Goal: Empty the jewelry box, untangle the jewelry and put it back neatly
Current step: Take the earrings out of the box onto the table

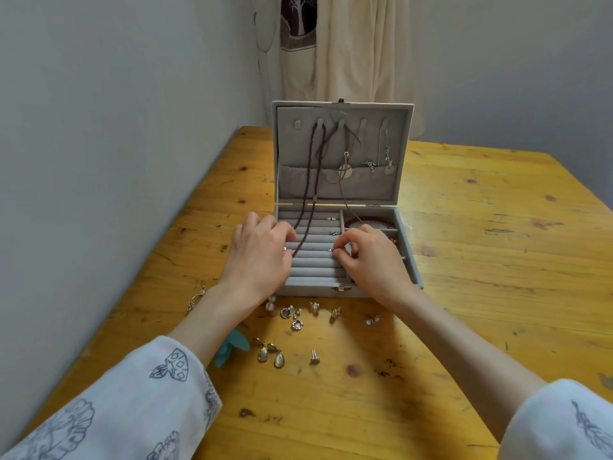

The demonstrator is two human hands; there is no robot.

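A grey velvet jewelry box (409, 260) stands open on the wooden table, its lid upright. Necklaces hang from the lid's hooks; a dark beaded necklace (310, 180) trails down onto the ring rolls (315, 263). A red bead bracelet (366, 221) lies in the back right compartment. My right hand (371, 260) pinches a small silver earring (331, 249) over the ring rolls. My left hand (258, 254) rests on the box's left side, fingers curled, with a small silver piece at its fingertips. Several earrings (295, 318) lie loose on the table before the box.
A pair of pale drop earrings (270, 355) and a stud (314, 357) lie nearer me. A teal item (232, 346) peeks from under my left forearm. A long silver earring (195, 298) lies at the left. The wall runs along the table's left edge.
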